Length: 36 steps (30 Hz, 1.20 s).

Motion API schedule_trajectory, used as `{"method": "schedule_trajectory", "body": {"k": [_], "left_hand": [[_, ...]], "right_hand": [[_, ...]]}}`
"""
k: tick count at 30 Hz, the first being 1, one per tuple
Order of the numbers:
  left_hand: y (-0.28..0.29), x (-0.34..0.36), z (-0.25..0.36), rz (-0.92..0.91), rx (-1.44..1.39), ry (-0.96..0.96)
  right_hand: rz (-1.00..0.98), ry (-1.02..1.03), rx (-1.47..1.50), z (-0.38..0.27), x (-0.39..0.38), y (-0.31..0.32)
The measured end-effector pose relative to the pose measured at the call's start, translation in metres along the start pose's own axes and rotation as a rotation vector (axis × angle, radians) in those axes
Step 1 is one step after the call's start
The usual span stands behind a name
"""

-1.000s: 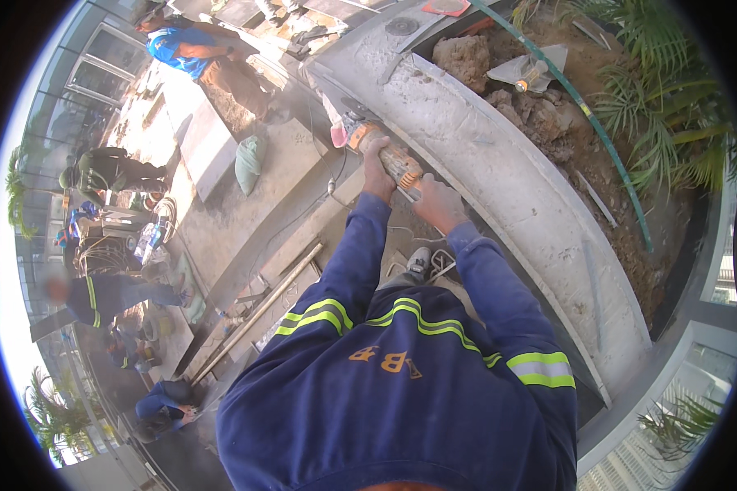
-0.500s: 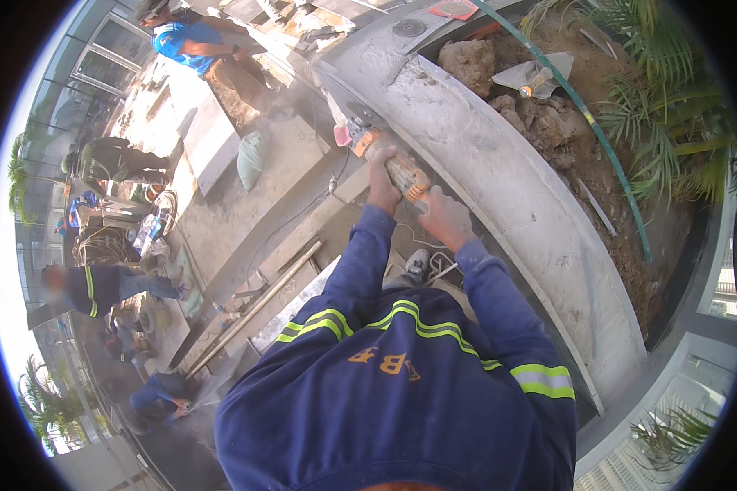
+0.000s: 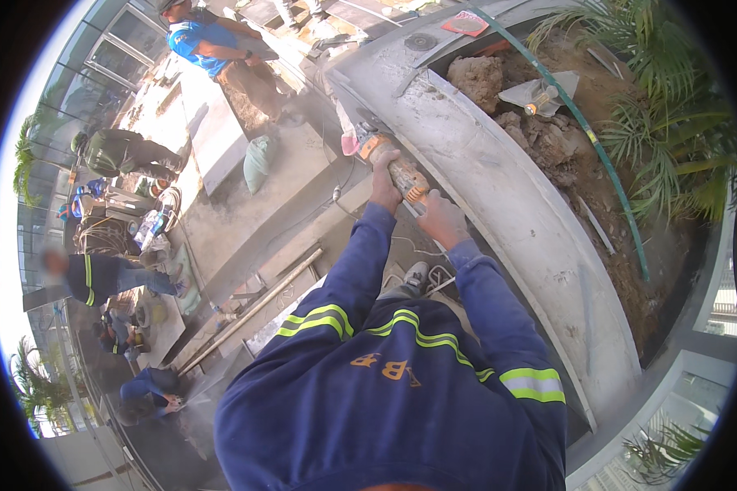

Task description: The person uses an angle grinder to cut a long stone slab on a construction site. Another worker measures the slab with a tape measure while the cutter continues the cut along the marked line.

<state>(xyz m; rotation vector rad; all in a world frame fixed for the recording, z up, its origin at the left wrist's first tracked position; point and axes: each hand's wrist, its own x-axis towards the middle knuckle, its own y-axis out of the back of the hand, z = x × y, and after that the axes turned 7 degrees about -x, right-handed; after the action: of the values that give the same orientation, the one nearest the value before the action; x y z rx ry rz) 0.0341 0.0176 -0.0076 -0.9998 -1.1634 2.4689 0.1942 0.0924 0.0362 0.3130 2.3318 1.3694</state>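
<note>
Both of my hands are on an orange, dust-covered angle grinder [image 3: 405, 176] angled toward the inner face of a curved concrete planter wall [image 3: 532, 229]. My left hand [image 3: 385, 176] is wrapped round the grinder's body near its head. Behind it, my right hand [image 3: 440, 219] grips the rear part, closer to me. The grinder's disc end [image 3: 371, 129] lies against or very near the wall's edge; exact contact is unclear in the dust. Beside that end is a small pink object [image 3: 350, 144] that I cannot make out.
Soil [image 3: 540, 147], a green hose [image 3: 610, 172] and palms [image 3: 663, 147] fill the planter. Left are co-workers [image 3: 205, 45], [image 3: 123, 155], [image 3: 98, 278], [image 3: 151, 393], a pale green sack [image 3: 259, 164], slabs [image 3: 205, 139], a long pole [image 3: 254, 307] and cables [image 3: 340, 192].
Compared with a second ago, my hands and the grinder sit slightly to the right in the picture, the surroundings have shifted a little, and the dark-green-clad co-worker is bent further over.
</note>
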Motion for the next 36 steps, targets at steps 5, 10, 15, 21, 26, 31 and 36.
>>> {"method": "schedule_trajectory", "body": {"k": [5, 10, 15, 21, 26, 31, 36], "left_hand": [[0.002, -0.01, -0.006, -0.002, 0.002, 0.009], [-0.001, -0.024, -0.012, 0.014, -0.001, -0.011], [-0.007, -0.037, -0.014, 0.024, -0.004, -0.042], [-0.002, -0.033, -0.016, 0.022, 0.011, -0.033], [0.004, -0.021, -0.012, 0.002, 0.034, 0.006], [0.003, -0.006, -0.006, 0.006, 0.029, -0.016], [0.012, 0.01, -0.003, -0.003, 0.008, -0.011]], "right_hand": [[-0.002, 0.004, 0.012, 0.008, -0.01, -0.002], [-0.008, 0.004, 0.001, 0.009, -0.024, 0.004], [-0.007, 0.01, 0.004, 0.014, -0.027, -0.002], [-0.033, 0.001, -0.015, 0.011, -0.03, 0.006], [-0.038, -0.007, 0.007, 0.011, -0.02, 0.002], [0.03, 0.061, -0.002, 0.011, -0.003, -0.01], [-0.024, -0.01, 0.035, 0.004, 0.001, -0.003]]}}
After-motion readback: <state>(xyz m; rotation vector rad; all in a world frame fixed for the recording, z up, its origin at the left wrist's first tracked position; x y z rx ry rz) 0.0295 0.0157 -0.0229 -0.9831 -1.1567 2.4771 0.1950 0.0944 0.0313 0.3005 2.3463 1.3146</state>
